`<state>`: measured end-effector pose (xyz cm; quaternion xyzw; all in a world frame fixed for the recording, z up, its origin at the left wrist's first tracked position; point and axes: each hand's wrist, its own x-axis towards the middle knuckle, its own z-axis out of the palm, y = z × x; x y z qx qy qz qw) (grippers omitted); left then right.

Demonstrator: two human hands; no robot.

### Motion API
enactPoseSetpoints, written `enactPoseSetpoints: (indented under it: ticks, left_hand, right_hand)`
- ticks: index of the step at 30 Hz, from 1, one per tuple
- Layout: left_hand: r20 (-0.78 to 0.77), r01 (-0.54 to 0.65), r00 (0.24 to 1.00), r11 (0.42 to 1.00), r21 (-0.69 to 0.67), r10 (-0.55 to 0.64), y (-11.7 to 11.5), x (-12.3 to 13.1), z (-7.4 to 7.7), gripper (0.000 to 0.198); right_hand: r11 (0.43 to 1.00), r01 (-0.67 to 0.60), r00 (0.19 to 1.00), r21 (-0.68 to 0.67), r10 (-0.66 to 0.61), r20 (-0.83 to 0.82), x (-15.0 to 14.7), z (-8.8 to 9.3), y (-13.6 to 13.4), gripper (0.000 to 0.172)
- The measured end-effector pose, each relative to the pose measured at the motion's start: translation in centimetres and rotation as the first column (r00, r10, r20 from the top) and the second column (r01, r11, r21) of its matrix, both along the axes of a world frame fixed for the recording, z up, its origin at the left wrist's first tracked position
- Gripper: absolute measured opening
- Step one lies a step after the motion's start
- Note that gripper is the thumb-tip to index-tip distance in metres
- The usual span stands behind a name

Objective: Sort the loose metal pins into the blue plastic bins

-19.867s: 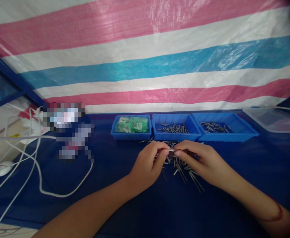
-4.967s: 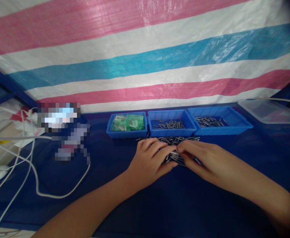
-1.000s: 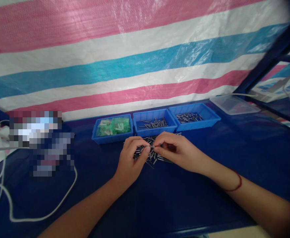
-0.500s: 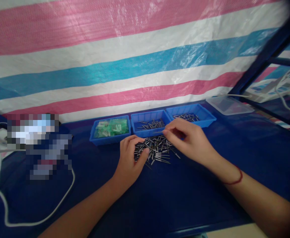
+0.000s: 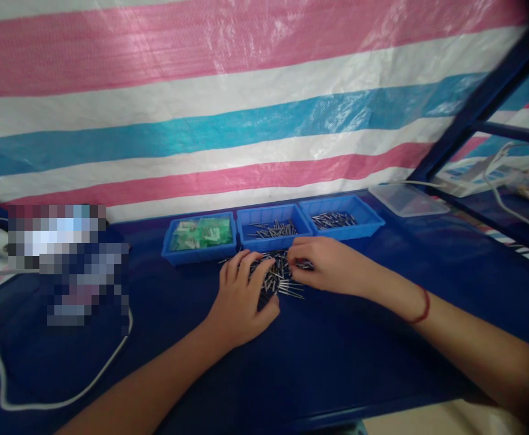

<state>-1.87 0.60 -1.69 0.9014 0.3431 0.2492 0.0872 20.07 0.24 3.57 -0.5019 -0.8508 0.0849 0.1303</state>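
Though the blue plastic middle tray [image 5: 271, 243] holds thin silvery metal pins [image 5: 279, 229], a loose pile [image 5: 279, 275] remains before it, left hand [image 5: 241, 302] spread wide, right hand [image 5: 325, 266] curled, its grip I can't tell.

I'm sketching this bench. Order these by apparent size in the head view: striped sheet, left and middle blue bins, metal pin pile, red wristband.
1. Striped sheet
2. Left blue bin and middle blue bin: too alike to rank
3. Metal pin pile (partly hidden)
4. Red wristband
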Motion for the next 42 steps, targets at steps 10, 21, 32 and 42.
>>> enactPoseSetpoints:
  ticks: [10, 21, 32, 42]
  left_hand:
    - [-0.032, -0.023, 0.999, 0.999, -0.047, 0.022, 0.0, 0.0, 0.0, 0.048]
    - [0.186, -0.007, 0.982, 0.999, -0.036, 0.014, 0.2, 0.1, 0.2, 0.033]
    - [0.313, 0.121, 0.947, 0.983, -0.141, -0.072, -0.3, 0.1, 0.8, 0.014]
    - [0.384, 0.083, 0.923, 0.982, -0.170, -0.011, -0.3, 0.2, 0.8, 0.008]
  right_hand:
    - [0.999, -0.038, 0.989, 0.004, 0.037, 0.140, -1.0, -2.7, -0.4, 0.011]
    - [0.971, -0.013, 0.861, 0.239, 0.132, -0.491, -2.2, -3.9, -1.8, 0.011]
    - [0.991, 0.032, 0.723, 0.129, 0.066, -0.688, -3.7, -3.8, -3.3, 0.006]
    - [0.972, 0.028, 0.763, 0.233, 0.129, -0.633, -3.4, -3.3, -3.4, 0.013]
